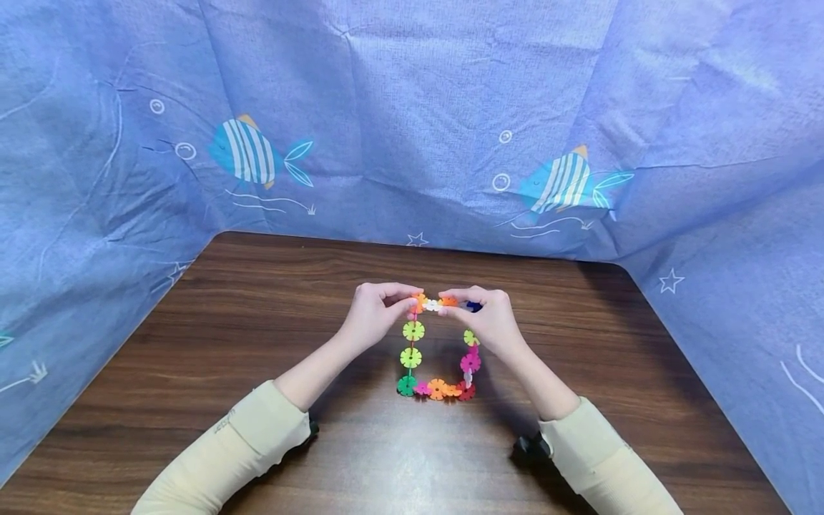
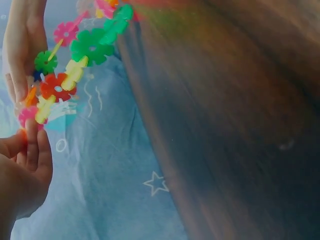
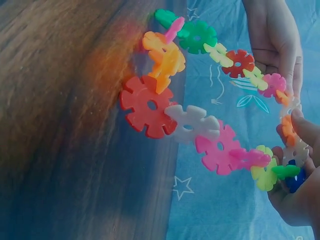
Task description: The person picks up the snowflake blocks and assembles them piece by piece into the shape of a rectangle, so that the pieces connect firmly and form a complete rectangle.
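Observation:
Plastic snowflake discs, slotted into each other, form a roughly square loop whose lower side [image 1: 438,389] is nearest the person, at or just above the table. At its far side, my left hand [image 1: 370,315] pinches an orange disc [image 1: 420,302]. Opposite it, my right hand [image 1: 492,322] pinches another orange disc [image 1: 448,301] between thumb and fingers. A white disc [image 1: 432,305] sits between the two hands; whether it is slotted into both neighbours cannot be told. Beside the right palm is a dark blue disc [image 3: 296,181]. Red [image 3: 150,106], pink and green discs show along the loop.
Under the hands is a dark wood-grain table [image 1: 290,279]. A blue cloth [image 1: 412,107] printed with fish and stars hangs behind it and along both sides. Black wrist devices [image 1: 531,448] are by the sleeve cuffs.

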{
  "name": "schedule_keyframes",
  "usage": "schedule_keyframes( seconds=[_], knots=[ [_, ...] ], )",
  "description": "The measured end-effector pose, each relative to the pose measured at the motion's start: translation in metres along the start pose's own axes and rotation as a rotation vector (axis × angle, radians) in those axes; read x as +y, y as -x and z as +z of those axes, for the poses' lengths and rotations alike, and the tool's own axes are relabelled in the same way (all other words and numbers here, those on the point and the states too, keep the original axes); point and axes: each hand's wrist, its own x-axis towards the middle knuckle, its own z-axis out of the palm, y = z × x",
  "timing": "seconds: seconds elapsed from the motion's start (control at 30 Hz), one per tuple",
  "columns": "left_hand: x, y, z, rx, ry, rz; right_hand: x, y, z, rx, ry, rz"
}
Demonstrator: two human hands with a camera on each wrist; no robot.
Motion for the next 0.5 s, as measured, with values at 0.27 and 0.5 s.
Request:
schedule_keyframes(
  seconds=[0.27, 0.5],
  knots=[
    [0.0025, -0.0029, 0.0004, 0.003, -0.060, 0.017, 0.0000, -0.0002, -0.0022, -0.008, 0.025, -0.009],
    [0.0022, -0.0046, -0.0052, -0.003, -0.053, -0.037, 0.0014, -0.0046, -0.0065, -0.084, 0.020, -0.002]
  ],
)
